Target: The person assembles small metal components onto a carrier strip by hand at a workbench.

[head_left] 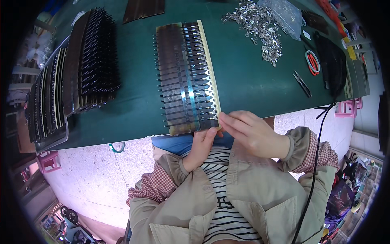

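Note:
In front of me lies a flat brown board (170, 77) carrying a row of dark leads. Along its right edge runs a cream strip (209, 67), beside which a row of small silver terminals (210, 87) sits at the lead ends. My left hand (200, 147) is closed at the board's near right corner, its thumb on the near end of the strip. Just right of it, my right hand (256, 134) pinches at the last terminals by the strip; whatever lies between those fingertips is hidden.
A tall stack of similar boards (77, 61) stands at left beside a tray of more boards (46, 97). Loose terminals (260, 24) lie heaped at the back right by a clear plastic bag (284, 16). Snips (302, 83), red-handled scissors (313, 63) and a black cable (315, 171) are at right.

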Tool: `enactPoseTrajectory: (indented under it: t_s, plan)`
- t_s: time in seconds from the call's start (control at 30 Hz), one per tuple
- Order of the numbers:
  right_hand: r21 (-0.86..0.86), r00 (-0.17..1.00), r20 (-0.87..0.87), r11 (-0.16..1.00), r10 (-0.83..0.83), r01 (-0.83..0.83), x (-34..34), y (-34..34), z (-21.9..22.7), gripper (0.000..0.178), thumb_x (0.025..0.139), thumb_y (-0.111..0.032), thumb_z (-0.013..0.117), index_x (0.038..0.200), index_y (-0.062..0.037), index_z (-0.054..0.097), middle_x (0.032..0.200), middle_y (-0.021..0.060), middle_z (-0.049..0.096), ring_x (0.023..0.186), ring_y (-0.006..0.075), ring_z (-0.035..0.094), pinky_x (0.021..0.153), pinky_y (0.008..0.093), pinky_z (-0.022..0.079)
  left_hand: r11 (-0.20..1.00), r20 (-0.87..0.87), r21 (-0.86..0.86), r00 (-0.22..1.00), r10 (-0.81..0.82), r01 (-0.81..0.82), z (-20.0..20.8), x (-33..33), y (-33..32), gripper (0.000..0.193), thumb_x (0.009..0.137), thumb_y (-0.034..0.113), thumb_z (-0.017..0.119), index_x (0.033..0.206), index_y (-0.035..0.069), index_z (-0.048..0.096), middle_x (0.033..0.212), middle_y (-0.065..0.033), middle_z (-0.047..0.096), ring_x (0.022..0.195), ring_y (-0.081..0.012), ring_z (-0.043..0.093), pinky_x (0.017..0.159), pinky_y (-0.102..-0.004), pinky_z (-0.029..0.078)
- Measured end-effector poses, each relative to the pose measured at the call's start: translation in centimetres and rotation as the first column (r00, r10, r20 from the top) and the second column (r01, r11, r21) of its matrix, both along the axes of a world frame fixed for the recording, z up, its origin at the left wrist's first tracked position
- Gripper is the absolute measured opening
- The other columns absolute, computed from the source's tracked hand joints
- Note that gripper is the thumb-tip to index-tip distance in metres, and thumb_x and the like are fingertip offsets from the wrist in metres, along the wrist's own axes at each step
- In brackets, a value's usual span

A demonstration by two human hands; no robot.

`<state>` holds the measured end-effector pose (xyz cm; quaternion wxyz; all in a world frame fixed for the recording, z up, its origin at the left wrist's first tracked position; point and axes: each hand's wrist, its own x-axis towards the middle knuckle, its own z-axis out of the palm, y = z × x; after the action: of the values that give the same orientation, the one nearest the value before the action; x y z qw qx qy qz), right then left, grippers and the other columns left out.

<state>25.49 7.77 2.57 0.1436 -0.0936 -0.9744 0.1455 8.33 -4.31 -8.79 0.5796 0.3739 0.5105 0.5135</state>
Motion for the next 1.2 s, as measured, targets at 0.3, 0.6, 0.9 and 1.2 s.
enactPoseTrajectory:
  t_s: [0.3, 0.6, 0.9, 1.2]
  plan:
    - [-0.234, 0.998, -0.042, 0.971, 0.046, -0.054, -1.2, 5.7, -0.4, 0.049, 0.079, -0.001, 0.061, 0.126, 0.0074, 0.064, 0.134, 0.0162, 0.061, 0.115, 0.0335, 0.059, 0.098, 0.0455, 0.05, 0.999, 0.006, -0.033, 1.0, -0.007, 0.007, -0.2, 0.3, 0.2, 0.054, 0.112, 0.04, 0.04, 0.111, -0.001, 0.075, 0.076, -0.0022, 0.066, 0.053, -0.0058, 0.045, 0.051, -0.0257, 0.035]
    - [-0.027, 0.993, -0.11, 0.999, -0.045, 0.042, -4.2, 10.0, -1.1, 0.046, 0.075, 0.002, 0.064, 0.121, 0.0057, 0.07, 0.128, 0.0146, 0.066, 0.112, 0.0313, 0.06, 0.099, 0.0418, 0.049, 0.998, -0.07, -0.042, 0.996, -0.047, 0.044, 0.2, 0.0, -0.2, 0.064, 0.112, 0.044, 0.032, 0.112, -0.004, 0.075, 0.078, -0.0051, 0.068, 0.053, -0.0074, 0.046, 0.054, -0.0267, 0.038]
    - [-0.051, 0.995, -0.072, 0.997, -0.069, 0.065, -5.3, 12.8, -1.1, 0.044, 0.074, 0.011, 0.061, 0.116, 0.0023, 0.074, 0.125, 0.0107, 0.069, 0.11, 0.0299, 0.06, 0.098, 0.039, 0.05, 0.998, -0.03, -0.061, 1.0, 0.003, -0.004, 0.0, 0.2, -0.5, 0.047, 0.111, 0.032, 0.044, 0.106, -0.002, 0.076, 0.077, -0.0017, 0.067, 0.056, -0.0048, 0.045, 0.055, -0.0247, 0.039]
    - [0.106, 0.993, -0.078, 0.989, -0.093, 0.101, -7.8, 15.5, -1.4, 0.046, 0.074, 0.012, 0.059, 0.116, 0.002, 0.074, 0.122, 0.0115, 0.07, 0.111, 0.031, 0.06, 0.098, 0.0392, 0.049, 0.993, -0.056, -0.087, 0.995, -0.081, 0.076, -0.4, -0.4, -0.3, 0.06, 0.112, 0.04, 0.034, 0.112, -0.004, 0.075, 0.087, -0.0063, 0.071, 0.057, -0.0063, 0.044, 0.056, -0.0258, 0.039]
